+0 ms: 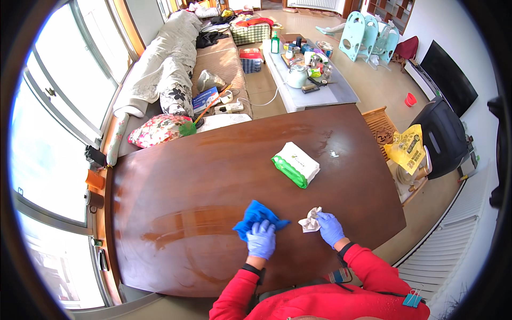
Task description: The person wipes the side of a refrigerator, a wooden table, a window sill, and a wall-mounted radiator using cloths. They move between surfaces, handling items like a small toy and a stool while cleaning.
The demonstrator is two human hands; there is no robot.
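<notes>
A: Left edge of the scene?
B: Orange cup (95,179) on the window ledge, just off the dark brown polished wooden table (202,160). A pale damp streak arcs across the table's left half.

A: Left hand?
B: Left hand (261,239), blue-gloved, lies palm down on a crumpled blue cleaning cloth (258,215). Fingers spread flat over it, pressing, not curled around. Cloth lies on the table near the front edge, at the right end of the streak.

A: Right hand?
B: Right hand (330,228), also blue-gloved, grip pinched shut on a crumpled white tissue (310,220). Tissue touches the table, just right of the cloth, apart from it.

A: Anything else on the table?
B: White and green soft pack of wipes (295,164), past both hands, near centre. Small white scrap (334,154) further right, well apart from the pack.

A: Off the table, right side?
B: Yellow plastic bag (406,148) on a wooden chair beside the table's right edge.
</notes>
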